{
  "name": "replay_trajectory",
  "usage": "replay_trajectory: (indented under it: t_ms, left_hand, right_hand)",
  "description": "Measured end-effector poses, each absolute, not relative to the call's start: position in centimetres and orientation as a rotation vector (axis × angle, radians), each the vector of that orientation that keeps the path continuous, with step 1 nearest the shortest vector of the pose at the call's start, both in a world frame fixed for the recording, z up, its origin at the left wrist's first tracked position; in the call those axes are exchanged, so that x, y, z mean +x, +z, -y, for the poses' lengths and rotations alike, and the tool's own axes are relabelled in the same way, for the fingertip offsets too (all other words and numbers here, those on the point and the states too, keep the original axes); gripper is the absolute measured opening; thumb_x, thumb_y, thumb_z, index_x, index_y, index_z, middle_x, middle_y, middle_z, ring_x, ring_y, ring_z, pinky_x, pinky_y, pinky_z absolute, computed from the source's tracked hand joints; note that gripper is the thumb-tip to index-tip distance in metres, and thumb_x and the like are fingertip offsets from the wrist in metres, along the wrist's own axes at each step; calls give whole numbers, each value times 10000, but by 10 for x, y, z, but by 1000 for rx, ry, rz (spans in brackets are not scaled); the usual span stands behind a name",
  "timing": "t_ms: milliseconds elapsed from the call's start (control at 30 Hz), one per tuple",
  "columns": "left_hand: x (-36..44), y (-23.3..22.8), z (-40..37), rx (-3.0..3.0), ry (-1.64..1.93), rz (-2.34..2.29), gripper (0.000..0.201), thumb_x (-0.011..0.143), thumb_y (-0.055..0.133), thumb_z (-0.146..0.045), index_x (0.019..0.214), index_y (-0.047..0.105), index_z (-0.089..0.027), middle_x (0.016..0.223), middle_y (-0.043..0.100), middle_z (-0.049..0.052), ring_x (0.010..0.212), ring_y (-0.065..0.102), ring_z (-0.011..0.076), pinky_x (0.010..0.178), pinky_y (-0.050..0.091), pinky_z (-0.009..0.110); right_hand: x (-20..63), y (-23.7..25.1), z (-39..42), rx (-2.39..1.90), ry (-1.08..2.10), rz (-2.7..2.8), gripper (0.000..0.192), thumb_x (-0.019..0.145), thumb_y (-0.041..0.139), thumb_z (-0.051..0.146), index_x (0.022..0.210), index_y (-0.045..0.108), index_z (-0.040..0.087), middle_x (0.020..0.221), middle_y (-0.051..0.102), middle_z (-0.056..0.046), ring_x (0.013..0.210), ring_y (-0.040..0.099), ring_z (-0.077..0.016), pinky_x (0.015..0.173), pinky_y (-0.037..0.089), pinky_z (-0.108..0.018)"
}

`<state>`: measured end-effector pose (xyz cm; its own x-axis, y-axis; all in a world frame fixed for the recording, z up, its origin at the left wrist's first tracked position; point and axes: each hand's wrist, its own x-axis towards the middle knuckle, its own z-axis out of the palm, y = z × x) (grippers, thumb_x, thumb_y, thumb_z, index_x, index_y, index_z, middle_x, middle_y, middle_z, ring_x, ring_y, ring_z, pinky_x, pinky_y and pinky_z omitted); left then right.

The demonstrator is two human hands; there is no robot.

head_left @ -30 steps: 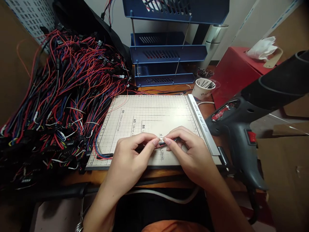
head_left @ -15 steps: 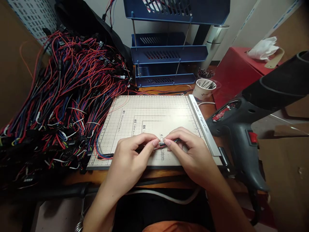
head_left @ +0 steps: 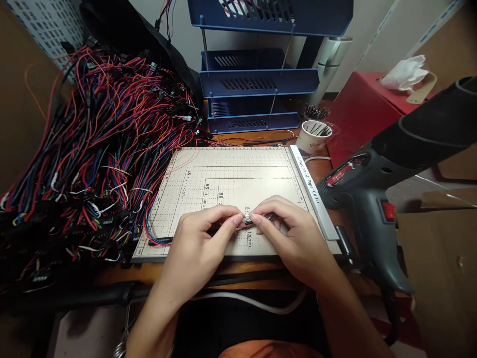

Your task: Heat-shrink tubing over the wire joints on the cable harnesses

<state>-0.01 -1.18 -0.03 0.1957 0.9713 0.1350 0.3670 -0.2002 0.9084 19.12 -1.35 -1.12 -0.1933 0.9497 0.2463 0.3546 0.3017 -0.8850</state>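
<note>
A thin wire piece (head_left: 249,221) is pinched at its left end between the thumb and forefinger of the left hand (head_left: 201,246), and its dark right end is gripped by the fingertips of the right hand (head_left: 294,238). The two hands are held tip to tip, low over the near half of the paper cutter board (head_left: 231,171). A red and blue lead (head_left: 158,238) is seen trailing from under the left hand toward the board's near left corner. Along the desk's left edge a big heap of red, blue and black wires (head_left: 93,149) is piled. By the right edge a black heat gun (head_left: 376,199) is propped, nozzle toward the board. Toward the far edge a paper cup (head_left: 313,137) and blue stacked trays (head_left: 257,84) are placed.
</note>
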Motion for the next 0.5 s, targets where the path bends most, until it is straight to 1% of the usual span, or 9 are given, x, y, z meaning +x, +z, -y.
replay_trajectory:
  t_ms: [133,267,367,500]
  left_hand:
    - [0,-2,12,1700,977,-1266,164,994,669,-269,905,793,-210,820,786,-29,767,705,103,701,514,150]
    - [0,-3,12,1713,998,-1284,164,987,674,-262,877,784,-206,804,778,-32,753,695,101,712,510,158]
    - [0,-3,12,1703,1022,-1298,156,984,679,-268,885,783,-207,818,782,-28,762,700,108,722,517,169]
    - [-1,-3,12,1718,1036,-1285,133,980,688,-263,917,794,-213,849,796,-18,780,718,115,714,528,176]
  right_hand:
    - [191,-12,13,-1182,862,1732,152,1018,634,158,920,744,198,889,705,1,767,623,-112,638,437,-240]
    - [191,-11,13,-1173,851,1732,133,1008,663,174,924,754,220,912,721,26,773,613,-96,643,443,-220]
    - [193,-11,14,-1196,858,1692,84,994,693,212,950,762,226,937,730,27,778,630,-99,669,470,-223]
    - [195,-12,15,-1200,875,1667,112,1005,670,212,926,749,217,904,711,20,794,642,-114,726,495,-243]
